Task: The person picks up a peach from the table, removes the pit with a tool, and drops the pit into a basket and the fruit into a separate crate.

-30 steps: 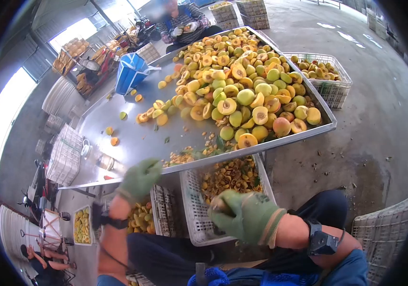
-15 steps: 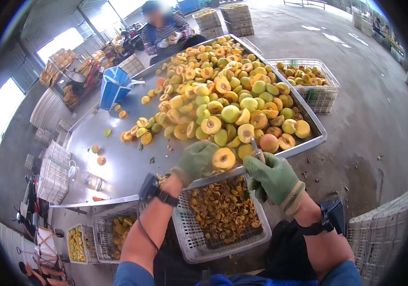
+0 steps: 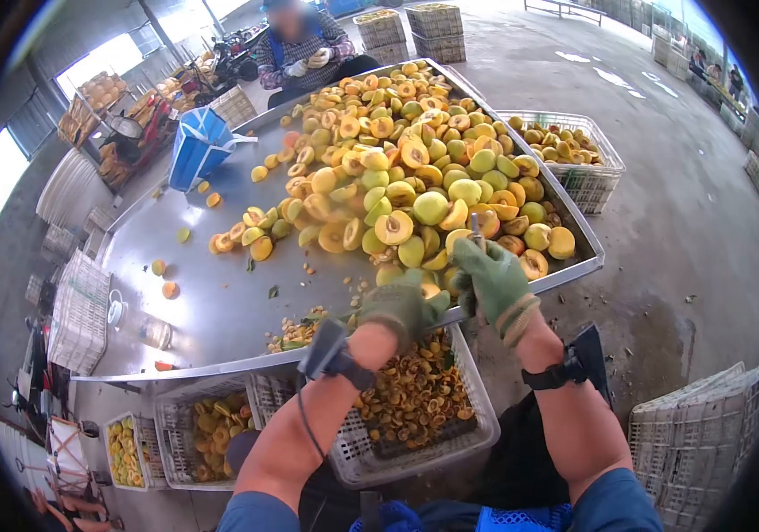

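My left hand (image 3: pixel 394 308), in a green glove, is closed at the table's front edge, its back to me. Its fingers hide whatever they hold; I cannot tell what it is. Close by on the right, my gloved right hand (image 3: pixel 491 277) grips a slim tool (image 3: pixel 477 227) whose metal end points up. Halved and whole peaches (image 3: pixel 431 208) are heaped on the metal table (image 3: pixel 220 324) just beyond both hands. Loose pits (image 3: pixel 298 332) lie left of my left hand. Below is a plastic crate (image 3: pixel 483 410) of brown-yellow peach scraps (image 3: pixel 415 399).
A crate of peaches (image 3: pixel 585 188) stands beyond the table's right side, and filled crates (image 3: pixel 167 448) are below left. On the table are a blue carton (image 3: pixel 198 151) and a clear jug (image 3: pixel 144 328). A person (image 3: pixel 304 53) sits across. Stacked crates (image 3: pixel 694 434) are at right.
My left hand has moved right and lower, nearer my right hand. The peach half that showed in its fingers is now out of sight. My right hand still grips the tool, now turned more upright.
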A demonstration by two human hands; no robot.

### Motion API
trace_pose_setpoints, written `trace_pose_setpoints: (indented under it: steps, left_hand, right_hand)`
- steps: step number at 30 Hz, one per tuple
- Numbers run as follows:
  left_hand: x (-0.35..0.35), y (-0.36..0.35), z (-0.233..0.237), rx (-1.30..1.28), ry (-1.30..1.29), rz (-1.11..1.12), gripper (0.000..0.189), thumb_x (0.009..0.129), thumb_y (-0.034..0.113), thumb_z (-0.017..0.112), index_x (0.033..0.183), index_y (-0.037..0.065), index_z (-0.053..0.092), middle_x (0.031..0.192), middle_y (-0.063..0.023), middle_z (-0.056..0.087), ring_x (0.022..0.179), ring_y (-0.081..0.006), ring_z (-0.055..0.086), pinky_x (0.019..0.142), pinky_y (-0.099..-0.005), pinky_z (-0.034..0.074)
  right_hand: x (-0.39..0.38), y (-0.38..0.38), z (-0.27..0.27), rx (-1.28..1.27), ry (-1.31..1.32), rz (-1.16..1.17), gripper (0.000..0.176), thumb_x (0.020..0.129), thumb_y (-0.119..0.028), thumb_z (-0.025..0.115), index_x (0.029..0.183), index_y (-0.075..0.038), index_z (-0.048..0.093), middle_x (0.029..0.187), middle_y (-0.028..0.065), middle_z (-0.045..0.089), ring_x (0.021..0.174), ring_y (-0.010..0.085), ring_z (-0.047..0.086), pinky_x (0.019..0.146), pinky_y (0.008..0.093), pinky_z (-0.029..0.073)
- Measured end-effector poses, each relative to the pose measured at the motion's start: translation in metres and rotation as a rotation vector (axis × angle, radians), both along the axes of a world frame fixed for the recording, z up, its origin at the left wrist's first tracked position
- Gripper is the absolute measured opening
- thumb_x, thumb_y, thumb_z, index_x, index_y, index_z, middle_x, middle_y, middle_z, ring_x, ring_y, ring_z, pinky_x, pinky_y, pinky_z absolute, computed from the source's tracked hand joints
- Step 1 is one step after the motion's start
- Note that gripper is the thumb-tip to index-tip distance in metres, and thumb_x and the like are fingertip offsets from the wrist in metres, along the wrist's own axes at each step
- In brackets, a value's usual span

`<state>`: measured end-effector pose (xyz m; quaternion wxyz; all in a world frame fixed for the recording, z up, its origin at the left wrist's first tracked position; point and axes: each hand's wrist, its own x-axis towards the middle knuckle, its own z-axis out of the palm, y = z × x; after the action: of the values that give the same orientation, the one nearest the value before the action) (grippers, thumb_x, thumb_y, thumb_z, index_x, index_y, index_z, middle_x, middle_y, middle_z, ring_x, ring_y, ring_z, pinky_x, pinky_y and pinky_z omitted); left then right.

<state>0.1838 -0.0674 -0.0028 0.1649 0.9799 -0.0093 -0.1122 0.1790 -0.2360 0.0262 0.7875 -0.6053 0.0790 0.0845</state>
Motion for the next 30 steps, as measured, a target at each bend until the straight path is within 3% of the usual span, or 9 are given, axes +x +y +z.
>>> trace_pose_setpoints:
  steps: [4, 8, 9, 12, 15, 21, 24, 28, 30]
  left_hand:
    - [0.007, 0.063, -0.049, -0.368, -0.539, -0.263, 0.059, 0.083, 0.044, 0.082, 0.124, 0.006, 0.064, 0.118, -0.0157, 0.065, 0.104, -0.0285, 0.066, 0.091, -0.0400, 0.054]
    - [-0.051, 0.065, 0.034, -0.744, -0.263, -0.106, 0.063, 0.085, 0.025, 0.084, 0.132, -0.004, 0.054, 0.126, -0.0120, 0.060, 0.110, -0.0184, 0.061, 0.093, -0.0304, 0.053]
    - [-0.059, 0.071, 0.025, -0.536, -0.390, -0.225, 0.066, 0.090, 0.031, 0.079, 0.138, -0.003, 0.051, 0.129, -0.0103, 0.059, 0.111, -0.0168, 0.060, 0.094, -0.0299, 0.052]
    - [-0.084, 0.062, 0.037, -1.205, -0.079, 0.080, 0.059, 0.095, 0.030, 0.072, 0.141, -0.001, 0.049, 0.127, -0.0104, 0.060, 0.111, -0.0170, 0.060, 0.094, -0.0320, 0.052]
    - [-0.092, 0.085, 0.013, -1.266, -0.112, 0.127, 0.060, 0.105, 0.030, 0.056, 0.153, -0.001, 0.038, 0.137, -0.0096, 0.057, 0.122, -0.0166, 0.056, 0.102, -0.0303, 0.048]
    - [-0.097, 0.088, -0.010, -1.515, -0.145, 0.208, 0.057, 0.109, 0.044, 0.040, 0.153, 0.007, 0.040, 0.130, -0.0088, 0.062, 0.092, -0.0119, 0.066, 0.051, -0.0213, 0.049]
    - [-0.102, 0.104, -0.010, -1.627, 0.008, 0.241, 0.062, 0.104, 0.053, 0.048, 0.150, 0.011, 0.044, 0.129, -0.0070, 0.064, 0.103, -0.0171, 0.066, 0.068, -0.0279, 0.057]
    - [-0.106, 0.103, -0.003, -1.740, 0.056, 0.339, 0.063, 0.103, 0.056, 0.048, 0.146, 0.010, 0.047, 0.120, -0.0061, 0.065, 0.095, -0.0148, 0.067, 0.062, -0.0261, 0.056]
    - [-0.105, 0.110, -0.017, -1.544, -0.024, 0.292, 0.062, 0.104, 0.055, 0.047, 0.145, 0.009, 0.049, 0.120, -0.0064, 0.066, 0.094, -0.0144, 0.067, 0.061, -0.0263, 0.056]
  right_hand:
    - [-0.003, 0.001, 0.000, -0.132, 0.038, 0.299, 0.039, 0.092, -0.043, 0.068, 0.100, -0.004, 0.067, 0.069, 0.0045, 0.063, 0.046, 0.0129, 0.056, 0.042, 0.0273, 0.044]
    - [-0.018, 0.015, 0.015, -0.251, 0.100, 0.610, 0.043, 0.093, -0.046, 0.066, 0.102, -0.004, 0.067, 0.068, 0.0017, 0.062, 0.046, 0.0121, 0.056, 0.040, 0.0255, 0.043]
    - [-0.020, 0.020, 0.013, -0.256, 0.120, 0.647, 0.044, 0.093, -0.047, 0.066, 0.102, -0.004, 0.067, 0.068, 0.0013, 0.062, 0.046, 0.0119, 0.056, 0.039, 0.0254, 0.043]
    - [-0.024, 0.031, 0.000, -0.220, 0.124, 0.669, 0.046, 0.094, -0.049, 0.066, 0.101, -0.003, 0.067, 0.067, 0.0013, 0.062, 0.047, 0.0104, 0.056, 0.040, 0.0258, 0.043]
    - [-0.021, 0.036, -0.003, -0.246, 0.078, 0.652, 0.043, 0.096, -0.047, 0.066, 0.102, -0.004, 0.066, 0.068, 0.0017, 0.062, 0.047, 0.0088, 0.055, 0.042, 0.0248, 0.043]
    - [-0.036, 0.057, -0.014, -0.124, 0.051, 0.735, 0.040, 0.097, -0.044, 0.066, 0.106, -0.005, 0.064, 0.070, 0.0005, 0.062, 0.051, 0.0076, 0.055, 0.045, 0.0232, 0.043]
    - [-0.037, 0.066, -0.008, -0.155, 0.066, 0.761, 0.035, 0.098, -0.039, 0.067, 0.107, -0.005, 0.065, 0.074, -0.0004, 0.063, 0.055, 0.0065, 0.055, 0.048, 0.0228, 0.044]
    - [-0.040, 0.077, -0.013, -0.165, 0.022, 0.737, 0.036, 0.098, -0.040, 0.067, 0.102, -0.004, 0.063, 0.069, 0.0008, 0.061, 0.050, 0.0077, 0.054, 0.045, 0.0239, 0.043]
    - [-0.041, 0.080, -0.015, -0.177, 0.016, 0.736, 0.035, 0.098, -0.038, 0.068, 0.099, -0.004, 0.063, 0.069, 0.0003, 0.062, 0.052, 0.0078, 0.055, 0.047, 0.0251, 0.044]
